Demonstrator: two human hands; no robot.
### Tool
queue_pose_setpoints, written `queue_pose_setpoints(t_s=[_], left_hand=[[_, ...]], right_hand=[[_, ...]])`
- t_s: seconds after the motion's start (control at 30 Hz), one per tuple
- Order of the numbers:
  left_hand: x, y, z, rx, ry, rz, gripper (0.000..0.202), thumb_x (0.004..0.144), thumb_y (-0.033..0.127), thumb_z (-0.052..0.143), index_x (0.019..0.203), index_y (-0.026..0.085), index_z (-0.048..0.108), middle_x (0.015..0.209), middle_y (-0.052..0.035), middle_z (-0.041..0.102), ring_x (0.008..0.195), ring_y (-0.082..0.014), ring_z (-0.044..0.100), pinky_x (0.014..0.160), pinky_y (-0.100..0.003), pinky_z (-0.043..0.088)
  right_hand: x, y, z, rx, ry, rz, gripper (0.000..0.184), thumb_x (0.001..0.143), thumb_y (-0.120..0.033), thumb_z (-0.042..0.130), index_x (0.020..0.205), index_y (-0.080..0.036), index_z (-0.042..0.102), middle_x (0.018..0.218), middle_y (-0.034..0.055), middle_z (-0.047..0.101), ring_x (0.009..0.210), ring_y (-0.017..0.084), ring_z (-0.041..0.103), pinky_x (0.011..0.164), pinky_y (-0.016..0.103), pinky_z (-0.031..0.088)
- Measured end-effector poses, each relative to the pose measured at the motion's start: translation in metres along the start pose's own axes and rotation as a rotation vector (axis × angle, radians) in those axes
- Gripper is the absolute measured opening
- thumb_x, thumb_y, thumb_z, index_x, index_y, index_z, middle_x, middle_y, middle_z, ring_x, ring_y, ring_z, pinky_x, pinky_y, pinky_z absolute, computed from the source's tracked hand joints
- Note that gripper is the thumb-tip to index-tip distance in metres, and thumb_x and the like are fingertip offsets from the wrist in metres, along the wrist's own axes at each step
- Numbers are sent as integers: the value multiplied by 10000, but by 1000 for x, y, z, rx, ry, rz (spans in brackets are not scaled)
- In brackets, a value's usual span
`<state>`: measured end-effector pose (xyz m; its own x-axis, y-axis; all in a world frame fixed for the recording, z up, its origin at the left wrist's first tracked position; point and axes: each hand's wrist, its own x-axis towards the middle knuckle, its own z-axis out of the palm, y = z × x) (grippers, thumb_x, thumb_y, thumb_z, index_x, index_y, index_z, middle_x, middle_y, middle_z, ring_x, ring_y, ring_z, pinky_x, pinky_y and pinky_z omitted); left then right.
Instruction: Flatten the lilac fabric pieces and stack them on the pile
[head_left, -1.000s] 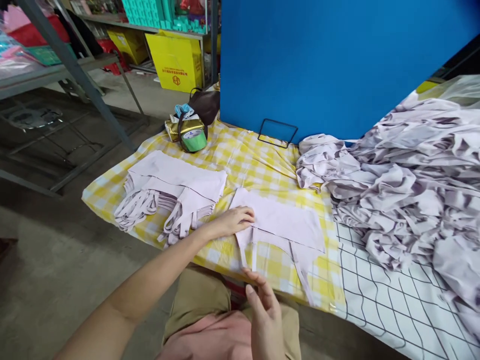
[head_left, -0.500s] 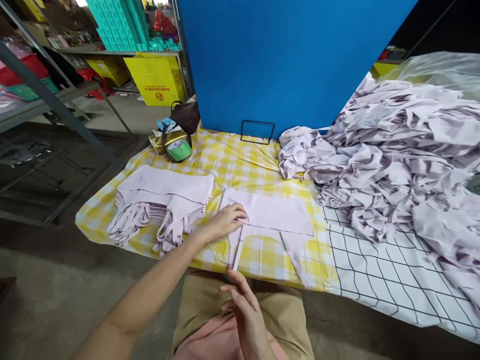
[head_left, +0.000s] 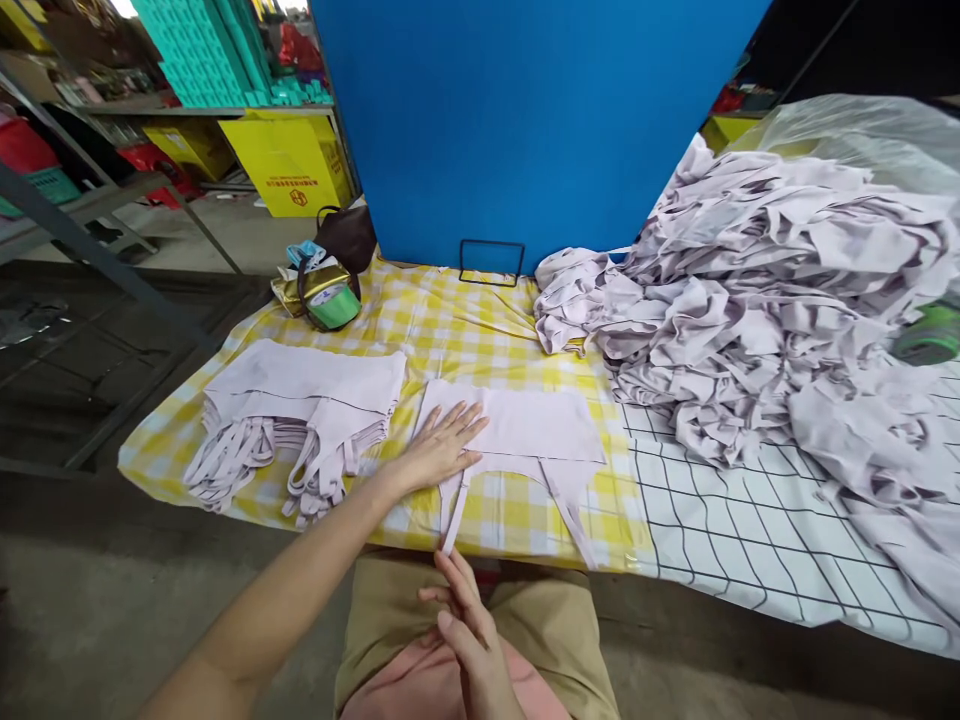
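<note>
A pale lilac garment piece (head_left: pixel 525 430) lies flat on the yellow checked cloth (head_left: pixel 465 330), its straps hanging toward the table's front edge. My left hand (head_left: pixel 439 448) rests flat on its left end, fingers spread. My right hand (head_left: pixel 465 625) is below the table edge over my lap, fingers straight and pinching the end of one strap (head_left: pixel 452 515). A neat stack of the same garments (head_left: pixel 300 400) sits to the left of my left hand.
A large loose heap of lilac garments (head_left: pixel 765 290) fills the right side on a white grid cloth (head_left: pixel 750 540). A blue board (head_left: pixel 525 120) stands behind. A green tape roll and small bag (head_left: pixel 330 290) sit at back left. Shelving and yellow boxes (head_left: pixel 289 165) are beyond.
My left hand has flattened and spread its fingers on the garment. My right hand has come up to the strap's end at the table edge. The view has shifted right.
</note>
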<state>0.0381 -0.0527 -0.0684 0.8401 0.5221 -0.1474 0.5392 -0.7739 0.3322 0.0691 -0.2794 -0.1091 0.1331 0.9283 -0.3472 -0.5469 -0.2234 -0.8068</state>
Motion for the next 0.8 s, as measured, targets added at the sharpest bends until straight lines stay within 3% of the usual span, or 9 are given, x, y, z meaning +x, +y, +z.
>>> queue_pose_setpoints(t_s=[0.1,0.17,0.3,0.37,0.47,0.53,0.6,0.7,0.8], left_hand=[[1,-1,2,1,10,9,527,917,386,357,1408,255,217,1494,-31,145,1378,-208,85,1103,-454,84],[-1,-2,2,-13,12,19,527,918,387,351,1409,252,213,1494,-37,149,1377,-211,90,1102,-456,98],[-8,-3,1,-58,44,1,526,923,360,340,1412,228,199,1490,-53,173,1375,-206,107,1104,-447,118],[-10,-5,-1,-71,115,-43,518,915,340,361,1401,215,232,1483,-62,207,1370,-209,138,1105,-438,137],[-4,-9,-6,-52,327,-226,459,886,258,416,1334,173,358,1407,-92,361,1313,-211,296,1080,-372,249],[4,-12,-11,4,437,-413,402,862,215,451,1257,135,443,1284,-119,482,1202,-221,440,1008,-331,354],[13,-12,-15,78,447,-589,351,859,246,473,1178,100,498,1161,-147,548,1058,-244,546,890,-325,440],[24,-11,-21,146,358,-795,413,858,363,485,1121,46,516,1063,-197,576,876,-267,617,715,-327,483],[30,-14,-28,85,255,-867,455,836,408,513,1071,20,549,1007,-222,602,860,-281,623,691,-318,461]], right_hand=[[-9,-3,-10,-133,-60,-63,457,756,-440,593,1205,-364,551,1401,24,379,987,238,556,760,361,487],[-15,-14,-19,-278,-54,-111,365,765,-419,592,1116,-320,613,1257,55,522,905,213,581,781,351,477],[-17,-69,-46,-613,-12,-221,191,840,-337,497,893,-233,648,863,50,630,819,188,586,731,287,467],[-3,-108,-67,-800,82,-327,200,856,-325,461,879,-224,633,854,56,640,809,189,588,689,271,458],[38,-163,-100,-1104,377,-404,227,851,-316,424,906,-192,607,905,76,630,772,187,582,630,269,444],[73,-192,-116,-1380,563,-284,247,826,-243,417,982,-156,589,956,92,610,769,181,582,687,281,435],[107,-210,-125,-1548,670,-133,291,821,-255,430,1044,-123,563,997,130,596,849,221,580,734,316,416],[143,-221,-127,-1602,701,-33,323,783,-360,522,965,-98,571,892,168,619,838,299,583,672,353,397],[161,-220,-125,-1610,638,8,185,738,-353,580,752,-170,570,719,99,626,720,272,589,582,309,361]])
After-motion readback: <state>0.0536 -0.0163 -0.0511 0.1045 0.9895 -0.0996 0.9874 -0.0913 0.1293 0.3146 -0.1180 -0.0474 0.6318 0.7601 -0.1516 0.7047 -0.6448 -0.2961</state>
